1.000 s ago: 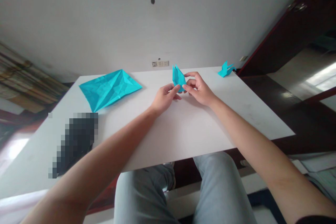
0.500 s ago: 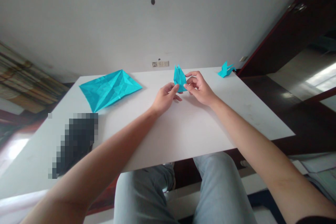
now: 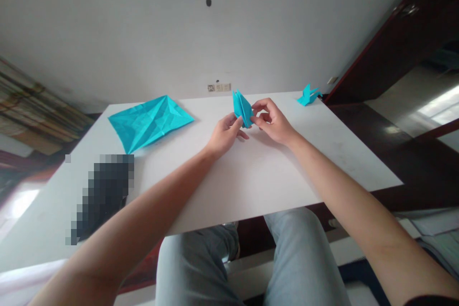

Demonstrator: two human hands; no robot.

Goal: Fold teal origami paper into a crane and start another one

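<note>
White table (image 3: 272,177), folded blue paper (image 3: 243,107), between both hands (image 3: 227,133)

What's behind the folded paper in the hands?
Behind the folded paper show the white table and, at the paper's tips, the wall. Whatever the paper covers can't be seen.

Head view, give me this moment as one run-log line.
left hand: holding folded turquoise paper | right hand: holding its right side | origami crane: far right of white table | creased turquoise sheet: table left
</note>
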